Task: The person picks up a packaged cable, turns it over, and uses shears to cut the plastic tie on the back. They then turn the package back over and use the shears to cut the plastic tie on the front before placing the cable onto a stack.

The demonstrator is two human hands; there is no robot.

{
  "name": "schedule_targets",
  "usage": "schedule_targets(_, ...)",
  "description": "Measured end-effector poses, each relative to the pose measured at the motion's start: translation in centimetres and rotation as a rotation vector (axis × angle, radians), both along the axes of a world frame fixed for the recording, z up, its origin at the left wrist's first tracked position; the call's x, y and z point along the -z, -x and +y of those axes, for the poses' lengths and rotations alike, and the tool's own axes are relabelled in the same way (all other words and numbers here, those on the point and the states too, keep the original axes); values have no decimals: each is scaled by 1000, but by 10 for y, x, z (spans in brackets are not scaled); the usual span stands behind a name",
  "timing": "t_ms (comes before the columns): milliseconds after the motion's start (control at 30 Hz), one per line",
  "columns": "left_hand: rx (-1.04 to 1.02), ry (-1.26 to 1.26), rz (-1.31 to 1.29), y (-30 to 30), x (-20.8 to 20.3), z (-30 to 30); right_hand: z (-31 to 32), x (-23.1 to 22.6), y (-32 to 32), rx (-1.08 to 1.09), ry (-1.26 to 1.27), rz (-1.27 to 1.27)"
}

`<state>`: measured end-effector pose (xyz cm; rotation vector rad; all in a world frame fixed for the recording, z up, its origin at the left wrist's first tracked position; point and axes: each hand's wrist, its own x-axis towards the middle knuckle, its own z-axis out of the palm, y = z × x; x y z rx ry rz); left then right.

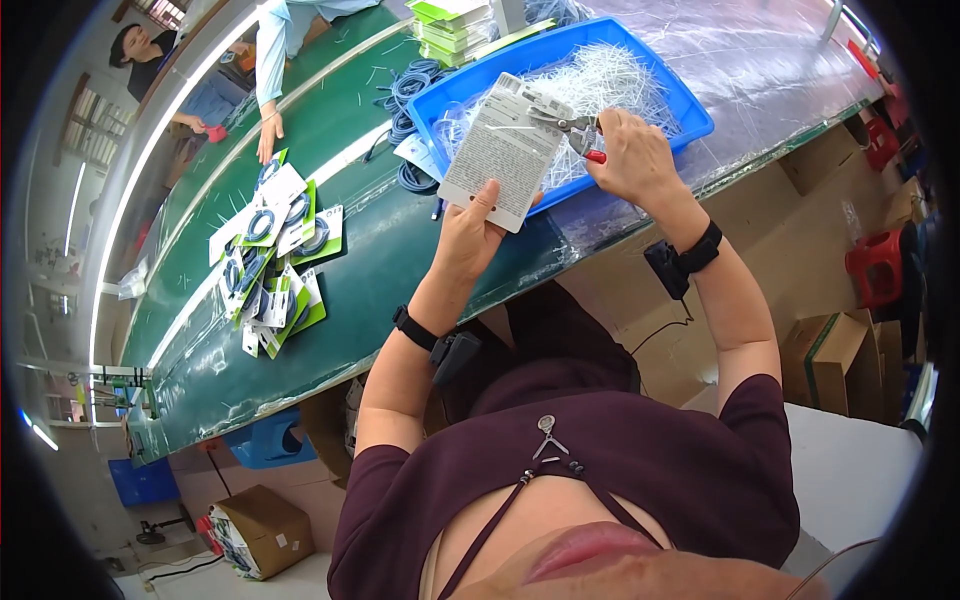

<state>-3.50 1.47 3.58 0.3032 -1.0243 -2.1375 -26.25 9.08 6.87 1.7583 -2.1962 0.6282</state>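
Note:
My left hand (474, 238) is closed on the lower end of a packaging card (500, 155), thumb across its printed back. The card is tilted over the near left side of a blue tray (697, 125). My right hand (638, 158) grips small cutting pliers (580, 134) with red on the handle. Their jaws are at the card's upper right part, beside a thin white plastic tie (510, 127). I cannot tell whether the jaws have closed on it. Loose white plastic tie pieces (620, 85) fill much of the tray.
Left on the green table (370, 245) lies a heap of carded cables (270, 255), with another person's hand (270, 132) at its far edge. Dark coiled cables (408, 95) and stacked green-and-white cards (448, 32) lie beyond the tray's left. A red stool (878, 268) stands right.

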Motion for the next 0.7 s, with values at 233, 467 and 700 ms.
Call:
schedule_targets(233,25,-5,2,0,3,4,-2,1,-1,-9,-80,-97)
schedule_targets(467,6,34,-21,4,6,11,2,-2,-1,-25,-163,-229)
schedule_targets(700,-7,55,-59,11,4,14,13,2,-7,-3,-187,-258)
